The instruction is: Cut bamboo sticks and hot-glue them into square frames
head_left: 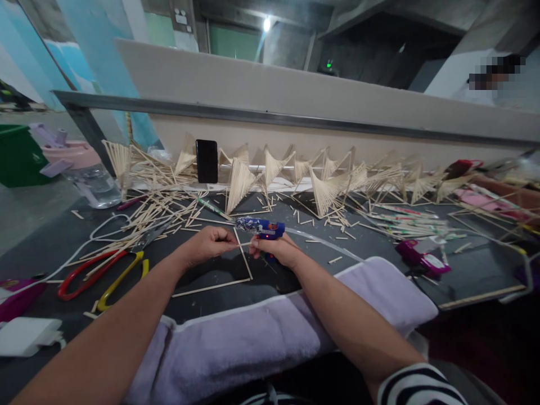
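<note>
My left hand (211, 244) pinches the end of a thin wooden stick (243, 245) between thumb and fingers. Close beside it, my right hand (274, 247) is wrapped round a blue hot glue gun (272, 228), its nozzle end pointing left above my left fingertips. The right thumb and forefinger also meet the stick's other end. A clear glue stick (323, 242) trails out of the gun's back. Below the hands, one stick (246, 263) slants down to join or touch another stick (211, 288) at a corner; I cannot tell whether they are glued.
Twisted fan-shaped stick models (240, 183) line the back, beside an upright phone (206, 161). Loose sticks (156, 211) lie piled at left, near red-and-yellow-handled pliers (122, 275) and a water bottle (90, 174). A lilac towel (253, 332) covers the front edge. A magenta tool (422, 256) lies right.
</note>
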Motion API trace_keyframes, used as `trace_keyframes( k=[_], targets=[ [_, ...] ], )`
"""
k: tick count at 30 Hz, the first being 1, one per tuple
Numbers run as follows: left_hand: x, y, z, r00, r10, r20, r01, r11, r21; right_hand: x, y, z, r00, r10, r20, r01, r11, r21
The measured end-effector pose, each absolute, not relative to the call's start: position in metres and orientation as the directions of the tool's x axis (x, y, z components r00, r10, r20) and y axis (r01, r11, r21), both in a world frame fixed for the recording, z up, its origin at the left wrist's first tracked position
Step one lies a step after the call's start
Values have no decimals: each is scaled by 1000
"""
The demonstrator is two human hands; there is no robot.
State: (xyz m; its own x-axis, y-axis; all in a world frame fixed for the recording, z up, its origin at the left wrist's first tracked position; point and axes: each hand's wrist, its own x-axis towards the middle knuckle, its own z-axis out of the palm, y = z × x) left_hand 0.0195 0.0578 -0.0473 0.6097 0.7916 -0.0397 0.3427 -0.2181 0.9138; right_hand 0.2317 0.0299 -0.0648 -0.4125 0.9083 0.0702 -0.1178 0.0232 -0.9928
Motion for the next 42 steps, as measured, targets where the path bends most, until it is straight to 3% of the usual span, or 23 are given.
trace_keyframes(
  k=[10,21,25,28,30,33,38,42],
  targets=[
    [17,55,-43,652,749,-121,271,-81,959,231,26,-62,-486,869,94,-177,7,-984],
    [18,55,-44,655,746,-125,288,-93,953,229,26,-64,-468,882,53,-126,-7,-992],
    [12,54,-39,687,706,-170,300,-62,952,228,31,-64,-378,925,27,-13,24,-1000],
    [-1,57,-36,707,683,-183,299,-55,953,229,40,-66,-198,980,10,222,55,-973],
    [-11,64,-36,658,738,-145,308,-89,947,230,45,-68,-117,993,18,364,59,-930],
    [-21,76,-45,561,825,-72,419,-208,884,231,48,-71,-79,996,52,454,82,-887],
    [-13,89,-64,556,830,44,614,-446,651,228,58,-72,-20,999,49,592,52,-804],
    [-8,91,-69,587,809,38,681,-518,517,224,74,-68,-10,1000,-6,492,0,-870]
  ],
)
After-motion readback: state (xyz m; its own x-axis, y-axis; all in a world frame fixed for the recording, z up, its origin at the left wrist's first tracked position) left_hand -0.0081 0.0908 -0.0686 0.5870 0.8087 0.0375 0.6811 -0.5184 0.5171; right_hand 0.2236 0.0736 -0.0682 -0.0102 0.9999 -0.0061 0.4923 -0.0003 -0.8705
